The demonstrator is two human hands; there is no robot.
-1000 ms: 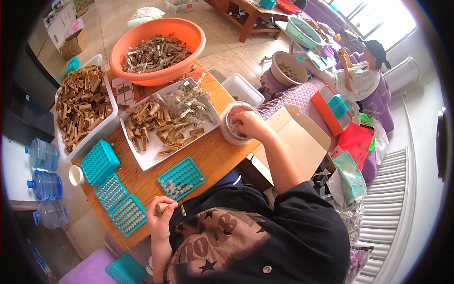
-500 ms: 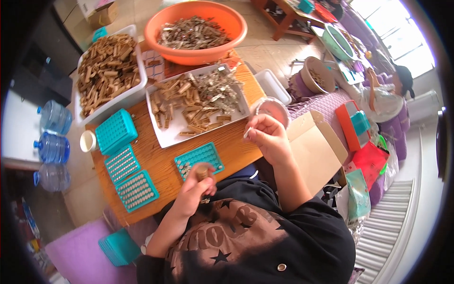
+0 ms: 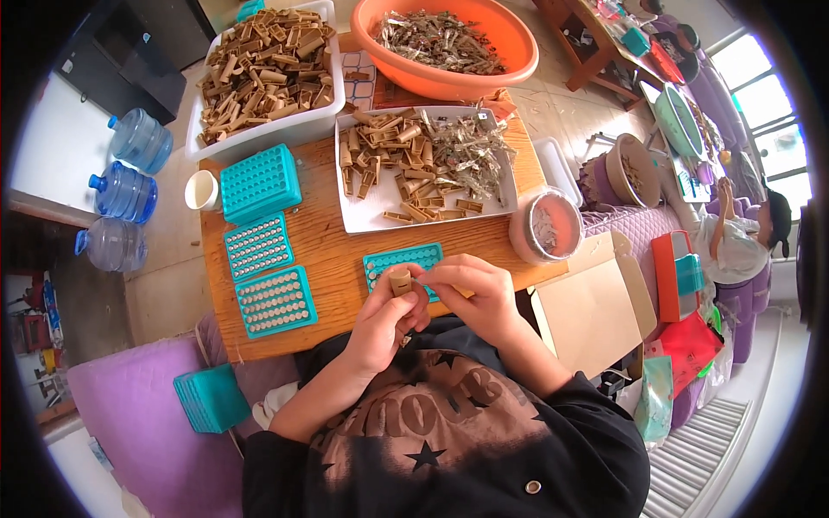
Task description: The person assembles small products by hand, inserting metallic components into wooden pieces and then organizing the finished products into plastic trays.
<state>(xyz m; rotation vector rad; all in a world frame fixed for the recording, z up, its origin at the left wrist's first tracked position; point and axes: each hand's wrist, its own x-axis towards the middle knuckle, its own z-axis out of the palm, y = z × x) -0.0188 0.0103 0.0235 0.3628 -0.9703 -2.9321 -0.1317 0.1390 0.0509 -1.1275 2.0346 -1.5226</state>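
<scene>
My left hand point(image 3: 384, 325) is closed round a small tan cylindrical casing point(image 3: 401, 282), held upright with its top end showing. Against its side, my right hand point(image 3: 471, 292) pinches a small pale piece point(image 3: 420, 278), mostly covered by the fingertips. Just beyond the hands lies a teal tray point(image 3: 403, 256) with small round parts in some of its holes. A white tray point(image 3: 352, 214) farther off bears tan casings on its left and shiny, silvery strip-like parts on its right.
At left on the wooden table point(image 3: 341, 293) are stacked teal trays point(image 3: 259, 184), two filled trays and a white cup point(image 3: 202, 190). A white bin point(image 3: 259, 142) of casings and an orange basin point(image 3: 449, 84) stand behind. A pink-lined tub point(image 3: 546, 226) and open carton point(image 3: 587, 315) are at right.
My right hand has come down and left with the pale piece to meet the casing in my left hand. The whole view has shifted and turned slightly.
</scene>
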